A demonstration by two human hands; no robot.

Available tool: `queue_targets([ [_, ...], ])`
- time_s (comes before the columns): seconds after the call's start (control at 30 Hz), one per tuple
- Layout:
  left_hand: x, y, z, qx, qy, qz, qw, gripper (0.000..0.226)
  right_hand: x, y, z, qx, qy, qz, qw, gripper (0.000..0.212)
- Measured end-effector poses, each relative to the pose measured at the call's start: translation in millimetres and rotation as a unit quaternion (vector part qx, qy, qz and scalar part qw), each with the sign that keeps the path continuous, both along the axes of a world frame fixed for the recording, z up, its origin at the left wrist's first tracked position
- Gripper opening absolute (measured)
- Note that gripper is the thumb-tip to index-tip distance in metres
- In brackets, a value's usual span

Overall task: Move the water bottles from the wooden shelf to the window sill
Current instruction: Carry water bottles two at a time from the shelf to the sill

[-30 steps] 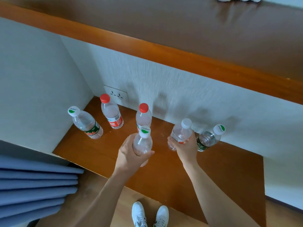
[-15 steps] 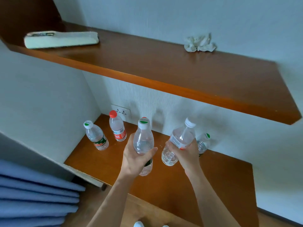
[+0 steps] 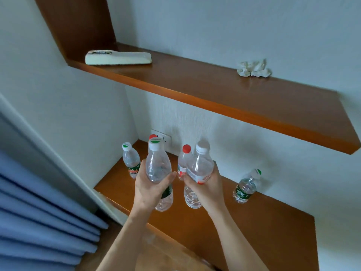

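Note:
My left hand (image 3: 149, 189) grips a clear green-label bottle (image 3: 158, 169) with a white and green cap, lifted above the lower wooden shelf (image 3: 263, 218). My right hand (image 3: 207, 184) grips a clear red-label bottle (image 3: 199, 169) with a white cap, also lifted. On the shelf stand a green-capped bottle (image 3: 131, 162) at the left, a red-capped bottle (image 3: 183, 161) behind my hands, and a green-label bottle (image 3: 245, 187) at the right. Another red cap (image 3: 152, 137) peeks out behind the left-hand bottle. No window sill is in view.
An upper wooden shelf (image 3: 224, 98) juts out above, bearing a white pouch (image 3: 118, 58) and crumpled white paper (image 3: 254, 68). A wall socket (image 3: 166, 138) sits behind the bottles. Blue curtain folds (image 3: 39, 222) hang at the lower left beside a white wall corner.
Both hands have lifted their bottles up off the lower shelf and toward me. My view has tilted upward, so the upper shelf's top now shows.

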State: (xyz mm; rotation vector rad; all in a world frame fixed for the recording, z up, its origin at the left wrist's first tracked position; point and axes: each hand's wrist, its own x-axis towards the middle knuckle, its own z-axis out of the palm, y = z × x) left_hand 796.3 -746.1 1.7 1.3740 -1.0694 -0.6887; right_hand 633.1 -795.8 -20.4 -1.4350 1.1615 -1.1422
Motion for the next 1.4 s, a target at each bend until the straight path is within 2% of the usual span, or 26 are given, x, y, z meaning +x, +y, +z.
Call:
queue_targets([
  [0.1, 16.6, 21.1, 1.3, 0.007, -0.008, 0.044, 0.999, 0.063, 22.1, 4.3, 4.1, -0.009, -0.005, 0.049, 0.999, 0.079],
  [0.23, 34.7, 53.2, 5.8, 0.015, -0.004, 0.124, 0.992, 0.068, 50.0, 13.4, 15.6, -0.031, -0.014, 0.137, 0.990, 0.071],
  [0.47, 48.3, 138.7, 4.9, 0.052, 0.015, 0.291, 0.955, 0.052, 85.8, 51.9, 8.4, -0.054, -0.022, 0.282, 0.958, 0.067],
  [0.63, 39.6, 219.5, -0.4, 0.077, 0.022, 0.422, 0.903, 0.050, 111.6, 97.6, -7.2, -0.005, -0.027, 0.392, 0.920, 0.068],
  [0.83, 24.9, 311.2, -1.5, 0.084, 0.012, 0.552, 0.830, 0.046, 151.7, 170.8, -5.3, -0.012, -0.001, 0.509, 0.861, 0.062],
  [1.23, 46.1, 454.5, -9.6, 0.081, 0.006, 0.707, 0.703, 0.049, 243.3, 316.5, -2.6, -0.013, 0.024, 0.661, 0.750, 0.066],
  [1.4, 97.6, 518.8, -21.9, 0.067, 0.022, 0.739, 0.670, 0.053, 312.3, 380.8, 0.4, -0.033, 0.038, 0.693, 0.719, 0.067],
])
